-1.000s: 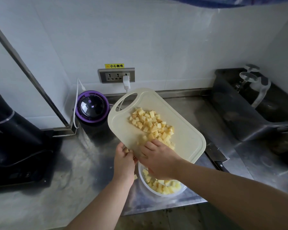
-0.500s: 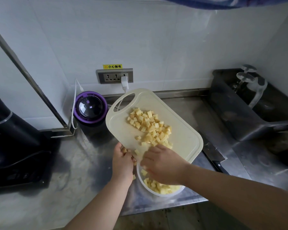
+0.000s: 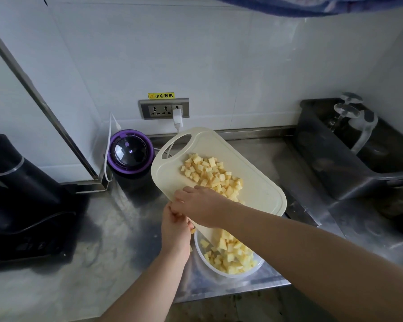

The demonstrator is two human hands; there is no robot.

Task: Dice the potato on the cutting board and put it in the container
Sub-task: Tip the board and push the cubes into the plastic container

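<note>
Head view: one wide-angle look down over both forearms onto a steel counter [image 3: 98,247].
Cutting board [image 3: 263,191]: cream plastic, lifted off the counter and tilted, handle hole at the far high end, near low edge right over the container.
Left hand [image 3: 175,231]: clamped on the board's near left edge, fingers curled under it, thumb side hidden by the other hand.
Right hand [image 3: 203,205]: laid on the board's top face with fingers loosely stretched towards the left, gripping nothing, resting against the near side of the cube pile.
Potato cubes on board [image 3: 211,173]: pale yellow dice heaped in the board's middle, from below the handle hole down to the right hand.
Container [image 3: 201,248]: round, clear-white, standing on the counter near its front edge, partly under the board and the right forearm.
Potato cubes in container [image 3: 230,255]: a loose heap covering the bottom.
Purple-rimmed round appliance [image 3: 130,153]: at the back wall, just left of the board's handle end.
Wall socket [image 3: 164,109]: above it, white plug [image 3: 177,117] in the right outlet.
Dark bin [image 3: 335,166]: far right, well apart from the board.
</note>
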